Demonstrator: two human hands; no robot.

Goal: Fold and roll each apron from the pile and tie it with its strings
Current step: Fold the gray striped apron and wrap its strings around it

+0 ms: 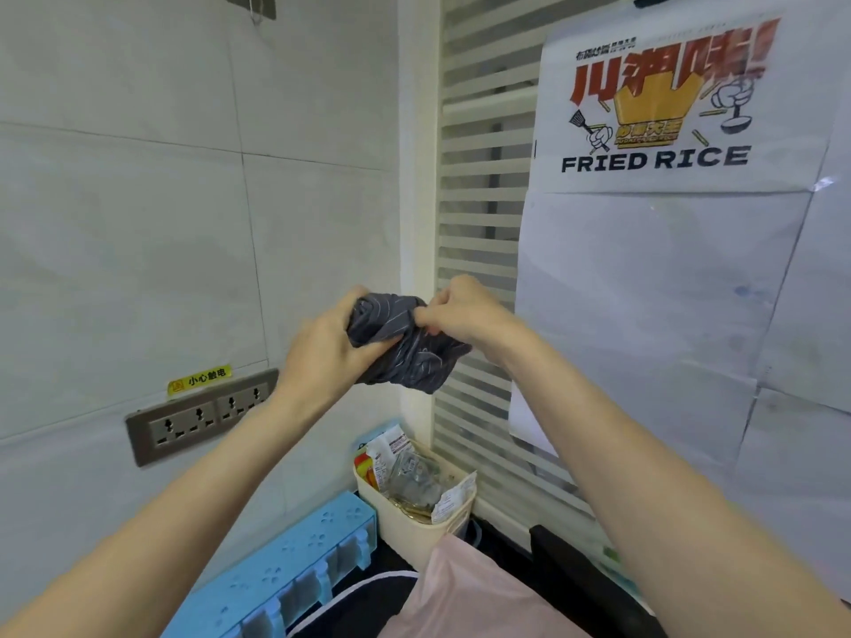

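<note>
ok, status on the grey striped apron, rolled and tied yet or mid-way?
Rolling looks done: the grey striped apron is a compact bundle held up in the air. In hand: the left hand grips one end while the right hand pinches fabric at the top, probably working the strings; no finished knot shows. Left: tying it off. Pink cloth lies below, possibly another apron; I cannot tell.

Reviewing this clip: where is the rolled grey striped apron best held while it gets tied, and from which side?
Probably around its thick rolled body, from the left end, as the left hand does now. The rolled apron lies roughly crosswise in the air, so wrapping that end keeps the roll tight and leaves the right hand, pinching fabric at the top, free to work.
</note>
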